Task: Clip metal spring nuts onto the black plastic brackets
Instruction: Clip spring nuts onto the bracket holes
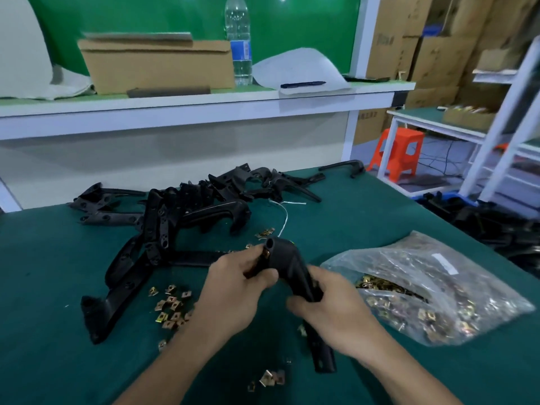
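Observation:
I hold a black plastic bracket [287,266] above the green table. My right hand [330,314] grips its long middle part. My left hand [236,283] pinches a brass-coloured spring nut [266,254] against the bracket's upper end, beside a round hole. The bracket's lower end [323,358] sticks out below my right wrist. Loose spring nuts [172,306] lie on the cloth left of my left hand, and a few more nuts [270,380] lie between my forearms. A clear bag of spring nuts [423,290] lies open at the right.
A pile of black brackets [163,217] covers the table's middle and left. A white string [285,217] lies behind the held bracket. The table's right edge [467,238] drops to a floor with black parts. A shelf above carries a cardboard box [157,65] and a water bottle [239,39].

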